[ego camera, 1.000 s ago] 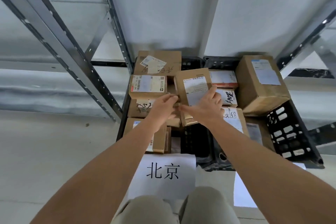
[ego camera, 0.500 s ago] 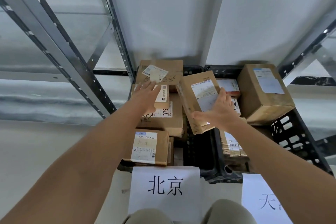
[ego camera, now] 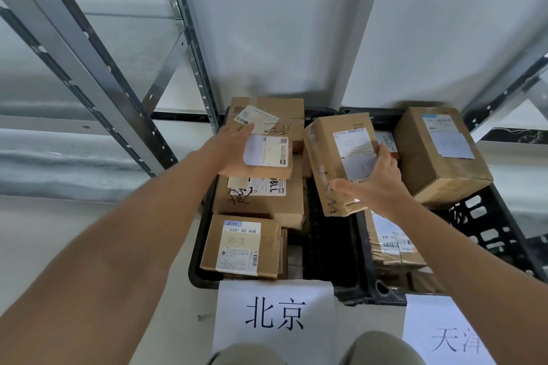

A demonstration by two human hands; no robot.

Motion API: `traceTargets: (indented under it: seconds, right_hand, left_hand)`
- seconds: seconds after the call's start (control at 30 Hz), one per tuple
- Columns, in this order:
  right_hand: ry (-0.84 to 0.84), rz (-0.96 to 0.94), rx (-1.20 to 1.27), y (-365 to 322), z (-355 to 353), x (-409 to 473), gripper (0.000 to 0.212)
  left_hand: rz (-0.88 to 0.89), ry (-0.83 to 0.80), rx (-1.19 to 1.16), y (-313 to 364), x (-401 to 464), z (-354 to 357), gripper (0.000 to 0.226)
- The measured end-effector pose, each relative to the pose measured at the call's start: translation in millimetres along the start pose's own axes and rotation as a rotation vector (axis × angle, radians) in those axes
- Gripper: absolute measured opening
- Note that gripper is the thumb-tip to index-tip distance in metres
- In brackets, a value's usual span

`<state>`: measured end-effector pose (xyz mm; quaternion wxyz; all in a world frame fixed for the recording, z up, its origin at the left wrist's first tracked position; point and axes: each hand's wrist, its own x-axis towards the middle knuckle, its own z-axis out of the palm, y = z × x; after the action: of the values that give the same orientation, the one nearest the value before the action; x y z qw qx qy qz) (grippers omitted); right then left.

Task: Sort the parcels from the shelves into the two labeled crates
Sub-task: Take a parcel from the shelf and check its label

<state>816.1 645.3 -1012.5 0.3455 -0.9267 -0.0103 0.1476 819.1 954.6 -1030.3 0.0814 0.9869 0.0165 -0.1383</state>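
Two black crates stand side by side on the floor. The left crate (ego camera: 196,261) bears a paper sign (ego camera: 275,315) reading 北京. The right crate (ego camera: 486,225) has a sign (ego camera: 453,341) reading 天津. Both hold several cardboard parcels. My right hand (ego camera: 376,184) grips a tilted brown parcel (ego camera: 329,157) with a white label, above the divide between the crates. My left hand (ego camera: 232,151) holds a small white-labelled parcel (ego camera: 268,157) by its left edge, on top of the left crate's pile.
A large brown box (ego camera: 439,157) sits on the right crate's far corner. Grey metal shelf uprights (ego camera: 89,68) rise at the left, and another upright (ego camera: 189,38) stands behind the crates against a white wall. My knees (ego camera: 382,350) are at the bottom.
My left hand let go of the tilted parcel and moved up-left to the small parcel in the left crate. My right hand now carries the tilted parcel alone, shifted slightly right.
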Motion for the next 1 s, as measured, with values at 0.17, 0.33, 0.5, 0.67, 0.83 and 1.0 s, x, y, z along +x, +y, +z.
traceTargets:
  seconds: [0.17, 0.33, 0.5, 0.67, 0.83, 1.0]
  right_hand:
    - [0.037, 0.028, 0.055, 4.9, -5.3, 4.0, 0.134]
    - [0.039, 0.052, 0.088, 11.6, -7.0, 7.9, 0.132]
    - [0.001, 0.041, 0.094, 17.0, -2.7, 14.9, 0.135]
    - [-0.050, 0.040, 0.058, 15.3, 3.2, 18.0, 0.150]
    - [-0.104, -0.108, -0.075, 5.2, 10.8, 17.7, 0.134]
    - [-0.170, -0.310, -0.312, -24.1, 26.9, 15.0, 0.129]
  left_hand:
    - [0.066, 0.159, -0.194, -1.7, 14.3, -26.0, 0.102]
    - [0.098, 0.274, -0.240, 1.0, 40.8, -44.0, 0.116]
    - [0.065, 0.260, -0.318, -4.7, 74.7, -40.1, 0.121]
    - [0.034, 0.203, -0.356, -21.5, 95.0, -25.9, 0.097]
    - [0.050, 0.232, -0.246, -27.9, 84.9, -24.3, 0.102]
    - [0.049, 0.508, -0.373, -18.3, 36.9, -32.6, 0.049]
